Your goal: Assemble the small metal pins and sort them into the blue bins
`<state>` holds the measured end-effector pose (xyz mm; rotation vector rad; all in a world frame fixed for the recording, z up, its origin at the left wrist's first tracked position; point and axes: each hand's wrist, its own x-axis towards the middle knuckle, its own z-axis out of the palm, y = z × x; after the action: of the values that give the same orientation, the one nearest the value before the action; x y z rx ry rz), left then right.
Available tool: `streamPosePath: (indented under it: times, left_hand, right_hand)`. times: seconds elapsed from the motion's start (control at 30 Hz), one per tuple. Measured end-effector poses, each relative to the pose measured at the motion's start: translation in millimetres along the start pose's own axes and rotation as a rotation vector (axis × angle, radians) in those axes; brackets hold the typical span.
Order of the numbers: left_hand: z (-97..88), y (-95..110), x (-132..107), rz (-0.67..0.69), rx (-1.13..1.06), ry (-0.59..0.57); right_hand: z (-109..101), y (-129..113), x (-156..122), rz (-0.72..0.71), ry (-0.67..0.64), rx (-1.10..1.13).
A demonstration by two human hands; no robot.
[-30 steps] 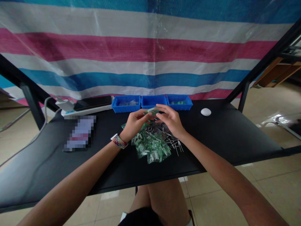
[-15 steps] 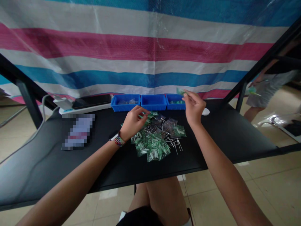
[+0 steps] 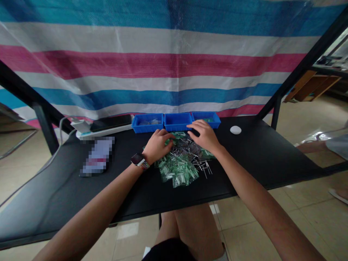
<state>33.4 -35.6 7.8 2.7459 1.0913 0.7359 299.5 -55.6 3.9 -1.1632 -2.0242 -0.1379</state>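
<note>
A heap of small clear packets with green parts and loose metal pins [image 3: 181, 163] lies at the middle of the flat black table [image 3: 258, 159], with three blue plastic bins [image 3: 176, 121] in a row just behind it at the far edge. The left hand [image 3: 157, 145] rests on the heap's far left part and the right hand [image 3: 205, 136] on its far right part, just before the bins. Left of the bins lie a white power strip [image 3: 103, 131] bearing a black phone [image 3: 111, 122], with a flat blurred packet [image 3: 97, 157] nearer, and a small white round object [image 3: 235, 129] lies to the bins' right.

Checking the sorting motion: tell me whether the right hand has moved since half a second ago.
Yes. The right hand has come down and left from beside the rightmost blue bin onto the pile of small bags.
</note>
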Motion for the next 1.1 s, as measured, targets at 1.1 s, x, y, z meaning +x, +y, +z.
streamPosePath:
  times: [1.1]
  left_hand:
    - [-9.8, 12.1, -5.7, -0.221, -0.788, 0.237]
  right_hand:
    - [17.9, -44.1, 9.4, 0.686, -0.176, 1.215]
